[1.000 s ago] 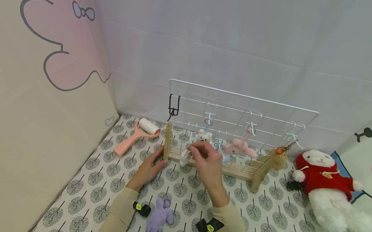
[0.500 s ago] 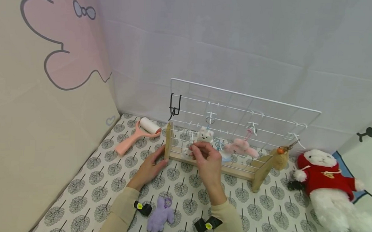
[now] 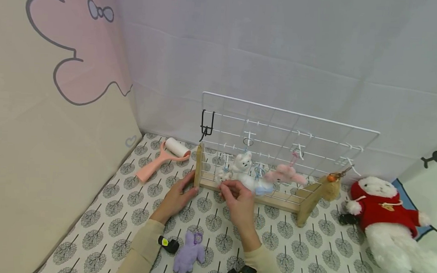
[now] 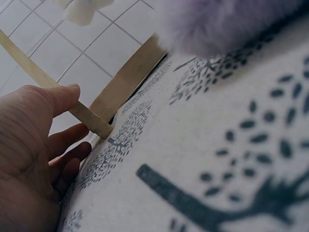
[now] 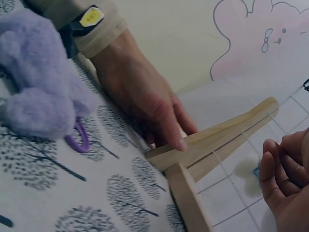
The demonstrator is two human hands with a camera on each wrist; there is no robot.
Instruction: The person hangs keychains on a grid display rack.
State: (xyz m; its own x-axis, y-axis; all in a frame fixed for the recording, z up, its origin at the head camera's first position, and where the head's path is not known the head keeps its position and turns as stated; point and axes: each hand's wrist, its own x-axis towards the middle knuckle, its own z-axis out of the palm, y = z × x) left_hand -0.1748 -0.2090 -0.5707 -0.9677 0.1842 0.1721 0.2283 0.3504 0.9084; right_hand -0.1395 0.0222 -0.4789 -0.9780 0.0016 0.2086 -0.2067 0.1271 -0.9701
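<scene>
Along the back of the table stands a white wire grid rack (image 3: 289, 111) with wooden feet. My left hand (image 3: 177, 198) grips its left wooden foot (image 4: 84, 113), thumb on one side and fingers on the other. A small white plush keychain (image 3: 223, 176) hangs from a low hook near that foot. My right hand (image 3: 239, 202) pinches the lower end of this plush between thumb and forefinger; the fingertips partly hide it. Right beside it hangs another white plush (image 3: 243, 161). A purple plush keychain (image 3: 189, 254) lies on the table between my forearms.
A pink plush (image 3: 285, 174) and a tan fluffy charm (image 3: 331, 189) hang farther right on the rack. A black hook (image 3: 207, 123) sits at its upper left. A peach lint roller (image 3: 159, 160) lies left; a plush in red (image 3: 381, 223) lies right.
My right hand has moved down from the hook to the bottom of the small white plush, which now hangs in sight. The neighbouring white plush has shifted. The left hand stays on the foot.
</scene>
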